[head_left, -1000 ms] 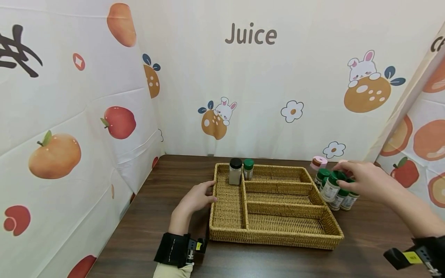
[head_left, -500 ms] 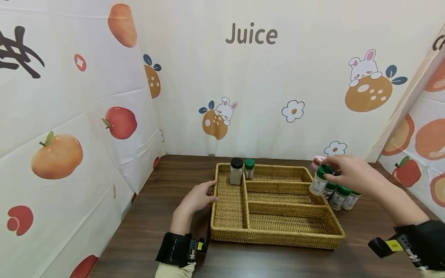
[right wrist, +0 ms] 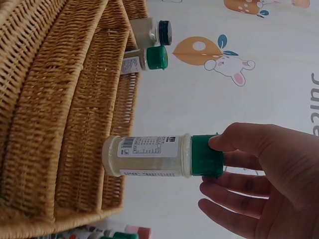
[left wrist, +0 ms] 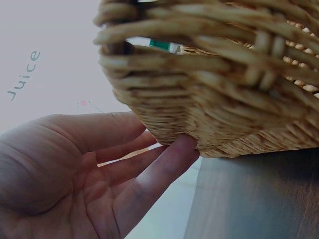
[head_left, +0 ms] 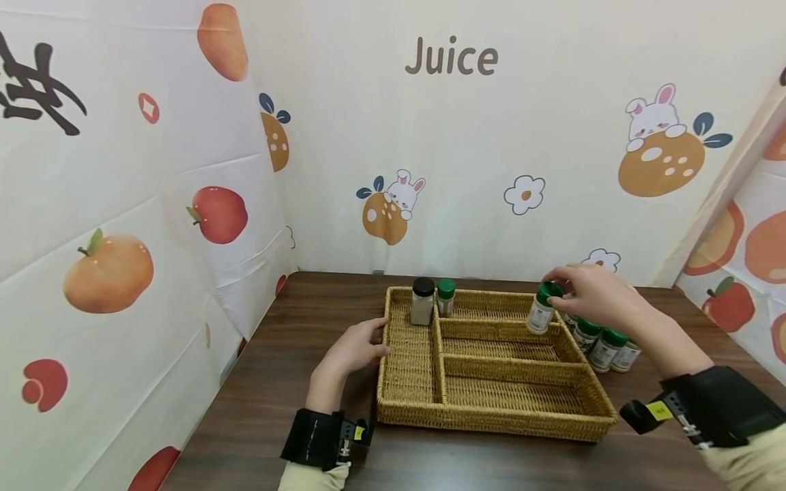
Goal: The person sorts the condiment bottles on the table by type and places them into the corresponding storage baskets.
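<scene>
My right hand (head_left: 592, 293) pinches the green lid of a spice jar (head_left: 540, 316), which hangs tilted above the back right part of the divided wicker basket (head_left: 497, 421). In the right wrist view, the jar (right wrist: 149, 156) shows pale powder and a white label, thumb on one side of the lid and fingers on the other. My left hand (head_left: 356, 349) touches the outside of the basket's left wall with nearly straight fingers. Inside stand a black-lidded jar (head_left: 422, 301), in the left compartment, and a green-lidded jar (head_left: 446, 298), in the back one.
Several green-lidded jars (head_left: 604, 349) stand on the dark wooden table (head_left: 258, 402) against the basket's right side, partly hidden by the right hand. A pink lid (right wrist: 144, 232) shows among them in the right wrist view. A printed curtain (head_left: 460, 136) closes off the back.
My right hand has lifted a green-lidded spice jar from the group on the right and carried it left over the basket. The left hand stays at the basket's side.
</scene>
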A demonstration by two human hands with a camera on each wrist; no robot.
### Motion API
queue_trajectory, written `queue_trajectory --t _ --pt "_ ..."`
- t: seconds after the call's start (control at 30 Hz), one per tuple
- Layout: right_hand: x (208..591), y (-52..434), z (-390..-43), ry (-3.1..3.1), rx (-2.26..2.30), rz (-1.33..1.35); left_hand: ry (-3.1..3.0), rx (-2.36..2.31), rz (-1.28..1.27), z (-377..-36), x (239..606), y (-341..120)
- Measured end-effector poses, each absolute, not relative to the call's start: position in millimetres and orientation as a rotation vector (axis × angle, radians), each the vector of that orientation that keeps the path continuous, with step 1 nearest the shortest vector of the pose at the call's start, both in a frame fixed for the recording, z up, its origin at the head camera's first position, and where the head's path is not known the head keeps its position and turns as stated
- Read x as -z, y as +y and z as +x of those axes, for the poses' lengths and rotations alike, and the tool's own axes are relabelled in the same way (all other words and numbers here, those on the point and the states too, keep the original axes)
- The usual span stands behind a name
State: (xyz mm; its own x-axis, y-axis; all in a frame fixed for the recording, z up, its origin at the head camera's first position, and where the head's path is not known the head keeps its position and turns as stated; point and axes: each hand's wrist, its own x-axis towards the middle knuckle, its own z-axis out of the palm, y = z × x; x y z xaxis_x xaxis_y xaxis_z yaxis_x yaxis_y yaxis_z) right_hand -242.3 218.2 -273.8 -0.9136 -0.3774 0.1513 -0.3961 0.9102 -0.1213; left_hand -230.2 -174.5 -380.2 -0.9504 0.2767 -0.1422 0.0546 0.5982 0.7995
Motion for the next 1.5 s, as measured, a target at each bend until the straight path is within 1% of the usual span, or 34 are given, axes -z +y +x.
queue_trajectory --t 0.4,1.03,1.5 --pt "276.7 187.1 -261.2 -2.945 -0.309 0.621 2.58 -1.248 0.277 -231.7 380.2 -174.1" --pt "300.5 147.3 -296.3 -2.941 -0.321 0.602 2.595 -1.243 0.272 -231.7 379.8 -173.6" --pt "327.4 119.0 -311.4 -2.957 -0.331 0.592 2.553 -1.271 0.254 -231.7 379.0 -173.4"
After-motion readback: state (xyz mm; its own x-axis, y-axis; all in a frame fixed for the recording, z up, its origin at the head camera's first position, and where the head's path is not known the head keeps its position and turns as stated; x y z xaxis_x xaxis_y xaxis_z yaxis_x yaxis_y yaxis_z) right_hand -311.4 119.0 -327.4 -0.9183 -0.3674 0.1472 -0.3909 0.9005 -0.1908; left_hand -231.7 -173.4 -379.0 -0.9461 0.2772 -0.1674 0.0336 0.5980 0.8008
